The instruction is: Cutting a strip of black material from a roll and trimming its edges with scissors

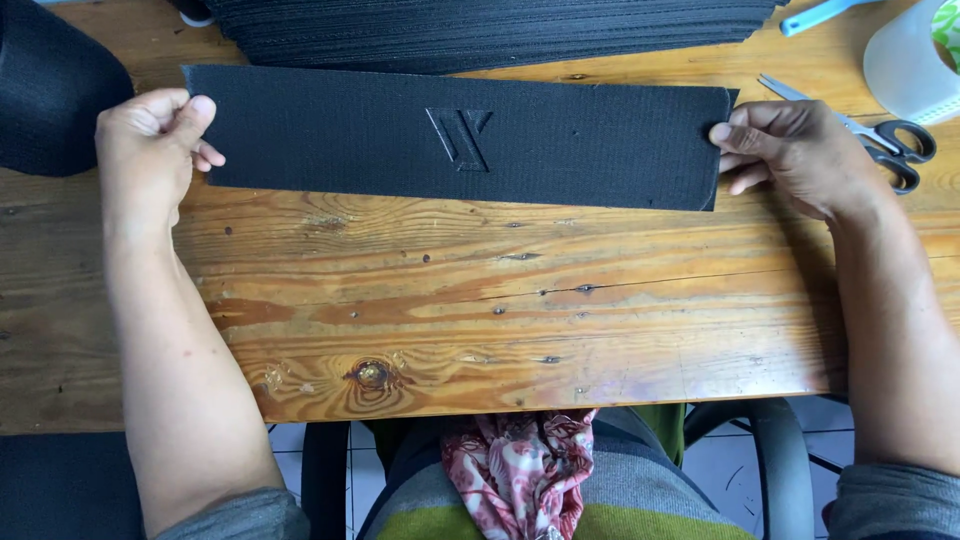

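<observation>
while both hands pinch its ends | black foam strip (460, 135) (embossed emblem) flat on table (480, 300)

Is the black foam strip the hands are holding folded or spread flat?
Spread flat. The black foam strip lies full length on the wooden table, left hand and right hand pinching its ends; no crease shows.

Matt black foam strip (460, 135) (embossed) on knotty varnished wood table (480, 320)
</observation>
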